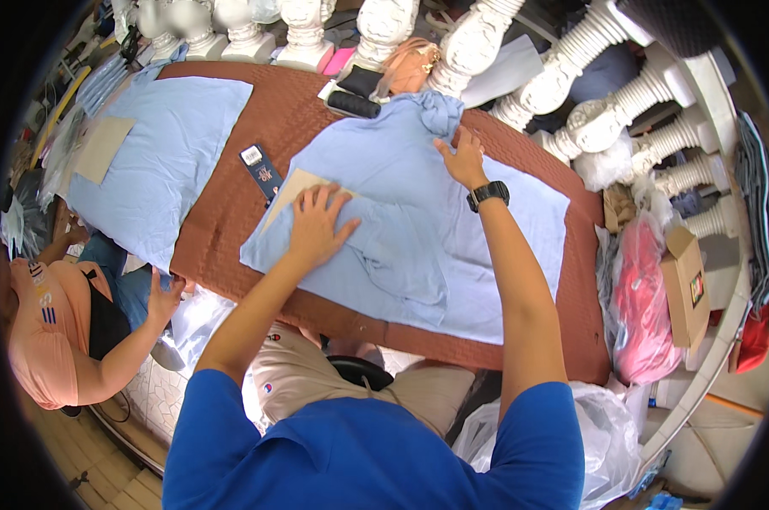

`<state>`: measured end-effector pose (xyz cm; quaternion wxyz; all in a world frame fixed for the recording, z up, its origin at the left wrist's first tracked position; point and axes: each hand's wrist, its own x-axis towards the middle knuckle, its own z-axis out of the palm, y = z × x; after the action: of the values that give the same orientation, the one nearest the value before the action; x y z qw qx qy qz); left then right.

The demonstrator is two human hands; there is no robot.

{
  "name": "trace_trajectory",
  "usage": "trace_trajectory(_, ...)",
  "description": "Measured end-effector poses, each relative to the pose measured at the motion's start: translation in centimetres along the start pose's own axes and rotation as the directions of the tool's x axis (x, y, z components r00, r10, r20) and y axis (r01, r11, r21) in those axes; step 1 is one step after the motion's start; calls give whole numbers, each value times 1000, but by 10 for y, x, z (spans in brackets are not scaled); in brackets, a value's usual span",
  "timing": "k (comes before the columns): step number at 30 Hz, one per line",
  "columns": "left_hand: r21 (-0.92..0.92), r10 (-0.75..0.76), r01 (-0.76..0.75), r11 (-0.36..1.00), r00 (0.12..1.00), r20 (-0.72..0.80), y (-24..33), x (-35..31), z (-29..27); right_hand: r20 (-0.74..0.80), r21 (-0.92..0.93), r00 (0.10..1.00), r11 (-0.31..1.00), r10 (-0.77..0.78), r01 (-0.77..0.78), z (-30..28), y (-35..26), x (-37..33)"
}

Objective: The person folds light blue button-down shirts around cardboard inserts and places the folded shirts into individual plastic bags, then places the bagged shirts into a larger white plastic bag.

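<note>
A light blue garment (401,255) lies spread over a brown quilted cloth (206,221) on the table in front of me. Its left part is folded inward with loose wrinkles, and its far end is bunched up. My left hand (318,228) rests on the fold with fingers spread, partly over a beige card (293,191) on the fabric. Near the bunched end, my right hand (464,161) touches the cloth with its fingers apart; a black watch (488,196) is on that wrist. Left of the garment lies a dark tag (262,172) with a white label.
At left, another light blue garment (168,161) bears a beige card (104,151), beside a person in a peach shirt (53,331). White balusters (469,47) line the far edge. A black roll (353,104), pink plastic-wrapped bundle (644,297) and cardboard box (684,285) surround the table.
</note>
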<state>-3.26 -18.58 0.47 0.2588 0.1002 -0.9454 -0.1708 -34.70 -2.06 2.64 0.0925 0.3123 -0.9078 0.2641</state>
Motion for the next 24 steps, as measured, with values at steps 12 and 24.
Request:
trace_trajectory(12,-95,-56,57,994,998,14,7,5,-9,-95,335,928,889,361,-311,44,36,89)
trace_trajectory(24,8,-30,31,999,998,-55,-3,-6,3,10,646,1000,764,-8,0,-136,-107,9)
